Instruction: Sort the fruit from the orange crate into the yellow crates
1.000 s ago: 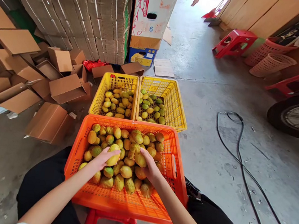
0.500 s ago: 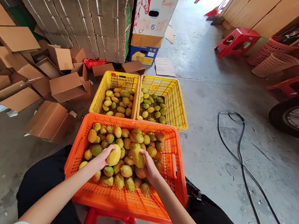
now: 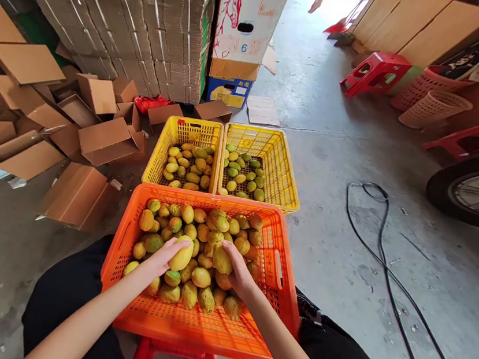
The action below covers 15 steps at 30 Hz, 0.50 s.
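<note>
My left hand (image 3: 167, 255) is closed around a smooth yellow oval fruit (image 3: 182, 256). Another fruit (image 3: 221, 258), duller and greenish yellow, sits in the grip of my right hand (image 3: 238, 268). Both hands are over an orange plastic crate (image 3: 198, 337) holding a layer of yellow and green oval fruit, some with wrinkled skin. The crate rests on a red stool (image 3: 177, 353) between my knees. Beyond it stand two yellow crates: the left one (image 3: 162, 149) contains mostly yellow fruit, the right one (image 3: 282, 170) mostly greener fruit.
Loose cardboard boxes (image 3: 108, 140) lie heaped at the left, before a tall stack of flattened cartons (image 3: 145, 22). A black cable (image 3: 383, 249) loops over the floor at the right, near a wheel (image 3: 478, 191). Farther back are a red stool (image 3: 377, 74) and plastic baskets (image 3: 434, 107).
The view has shifted slightly. Both hands keep their fruit at nearly the same spot, the right one's fruit turned a little.
</note>
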Tool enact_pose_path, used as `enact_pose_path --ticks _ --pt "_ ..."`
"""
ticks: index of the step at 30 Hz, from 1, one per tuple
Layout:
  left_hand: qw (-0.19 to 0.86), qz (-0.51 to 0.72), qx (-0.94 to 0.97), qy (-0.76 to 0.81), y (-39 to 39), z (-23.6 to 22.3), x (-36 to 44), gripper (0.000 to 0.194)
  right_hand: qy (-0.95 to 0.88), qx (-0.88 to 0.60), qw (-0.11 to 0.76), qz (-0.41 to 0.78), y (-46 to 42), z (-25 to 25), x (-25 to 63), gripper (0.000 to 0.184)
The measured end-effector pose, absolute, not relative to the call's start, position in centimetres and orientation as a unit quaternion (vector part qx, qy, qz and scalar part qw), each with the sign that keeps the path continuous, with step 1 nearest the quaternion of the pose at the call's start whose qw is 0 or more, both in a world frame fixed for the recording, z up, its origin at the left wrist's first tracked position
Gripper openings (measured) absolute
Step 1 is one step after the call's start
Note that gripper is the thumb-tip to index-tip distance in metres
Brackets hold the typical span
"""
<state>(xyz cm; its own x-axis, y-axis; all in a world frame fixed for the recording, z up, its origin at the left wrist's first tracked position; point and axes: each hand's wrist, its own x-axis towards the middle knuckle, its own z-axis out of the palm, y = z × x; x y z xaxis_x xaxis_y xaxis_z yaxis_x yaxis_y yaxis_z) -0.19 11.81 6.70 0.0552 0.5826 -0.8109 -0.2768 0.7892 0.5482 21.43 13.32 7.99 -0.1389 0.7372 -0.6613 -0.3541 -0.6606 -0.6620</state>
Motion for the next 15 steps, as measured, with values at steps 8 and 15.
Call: enact_pose_path --ticks 8,15 --pt "0.704 0.311 0.096 0.631 12.01 6.94 0.00 0.048 -0.200 -0.538 0.363 0.734 13.26 8.93 21.58 0.036" --pt "0.719 0.291 0.132 0.618 11.86 7.21 -0.27 0.072 -0.218 -0.534 0.379 0.723 13.44 8.93 21.51 0.033"
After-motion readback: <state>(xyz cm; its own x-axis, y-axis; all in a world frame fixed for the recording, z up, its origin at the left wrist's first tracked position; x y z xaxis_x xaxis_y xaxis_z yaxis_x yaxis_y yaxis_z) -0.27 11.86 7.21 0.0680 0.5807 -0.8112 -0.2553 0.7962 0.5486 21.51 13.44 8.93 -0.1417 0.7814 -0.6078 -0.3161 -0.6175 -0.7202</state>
